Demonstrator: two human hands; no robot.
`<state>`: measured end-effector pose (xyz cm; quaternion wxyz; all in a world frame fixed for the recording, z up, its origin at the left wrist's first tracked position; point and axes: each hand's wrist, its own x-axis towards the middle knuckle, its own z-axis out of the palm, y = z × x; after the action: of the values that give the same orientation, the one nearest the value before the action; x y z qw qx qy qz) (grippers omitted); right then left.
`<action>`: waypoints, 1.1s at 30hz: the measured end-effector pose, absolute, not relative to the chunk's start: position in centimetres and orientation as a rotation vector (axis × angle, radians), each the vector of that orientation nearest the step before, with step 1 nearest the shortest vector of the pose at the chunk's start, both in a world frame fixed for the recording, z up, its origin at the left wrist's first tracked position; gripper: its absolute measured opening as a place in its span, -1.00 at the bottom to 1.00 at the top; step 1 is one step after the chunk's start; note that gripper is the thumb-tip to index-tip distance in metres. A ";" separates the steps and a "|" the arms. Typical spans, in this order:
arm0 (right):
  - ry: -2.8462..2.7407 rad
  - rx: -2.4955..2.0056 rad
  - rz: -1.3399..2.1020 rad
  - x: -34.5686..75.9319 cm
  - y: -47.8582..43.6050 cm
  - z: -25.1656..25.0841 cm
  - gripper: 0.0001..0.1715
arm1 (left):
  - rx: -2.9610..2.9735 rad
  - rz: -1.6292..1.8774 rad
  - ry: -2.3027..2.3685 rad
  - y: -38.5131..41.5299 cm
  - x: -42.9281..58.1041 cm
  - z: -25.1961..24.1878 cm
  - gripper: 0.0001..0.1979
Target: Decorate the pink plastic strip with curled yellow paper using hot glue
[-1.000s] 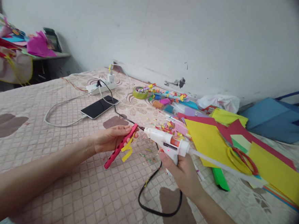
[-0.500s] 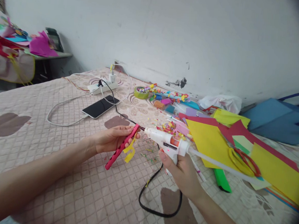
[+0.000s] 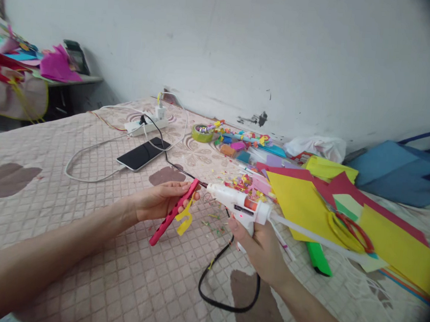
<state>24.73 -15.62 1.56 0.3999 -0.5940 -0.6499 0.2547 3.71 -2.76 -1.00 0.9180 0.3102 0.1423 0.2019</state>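
Observation:
My left hand (image 3: 162, 200) grips a red paper tube (image 3: 170, 218) with a row of dark holes along it, tilted with its upper end to the right. A yellow cut paper strip (image 3: 184, 221) hangs by the tube. My right hand (image 3: 264, 248) is wrapped round the handle of a white hot glue gun (image 3: 230, 196), whose small light glows red. A long clear glue stick (image 3: 305, 236) juts out of its back. The gun's nozzle is at the tube's upper end; whether they touch I cannot tell. A black cord (image 3: 227, 308) loops below the gun.
A phone (image 3: 142, 154) and a white power strip (image 3: 147, 126) with cables lie at the back left. Paper scraps (image 3: 241, 182), yellow paper sheets (image 3: 293, 205), scissors (image 3: 352, 232) and a green cutter (image 3: 318, 259) lie to the right. Green tape (image 3: 202, 133) sits near the wall.
The whole view has shifted very slightly. Both hands keep their hold, with the glue gun's nozzle still at the tube's upper end.

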 end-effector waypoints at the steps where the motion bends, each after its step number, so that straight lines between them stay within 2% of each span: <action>1: -1.649 -1.503 0.641 24.7 -15.6 1.6 -0.67 | 0.637 0.415 0.295 -2.8 3.7 -1.0 -0.82; 19: -1.665 -1.470 0.585 24.7 -15.5 1.5 -0.72 | 0.668 0.428 0.341 -2.9 3.7 -0.7 -0.83; 24: -1.656 -1.484 0.587 24.7 -15.8 1.5 -0.71 | 0.670 0.434 0.346 -3.0 3.9 -0.6 -0.82; 28: -1.605 -1.507 0.607 24.9 -14.8 1.4 -0.61 | 0.675 0.422 0.327 -3.0 3.9 -0.8 -0.84; 30: -1.556 -1.536 0.540 25.1 -12.9 1.1 -0.60 | 0.685 0.409 0.322 -2.9 3.8 -1.0 -0.84; 33: -1.531 -1.614 0.349 25.4 -8.4 0.2 -0.67 | 0.699 0.397 0.326 -2.8 3.8 -1.2 -0.83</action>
<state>25.45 -8.45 0.22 0.4302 -0.6470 -0.6138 0.1398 3.76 -2.80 -1.19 0.9073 0.3388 0.1582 0.1922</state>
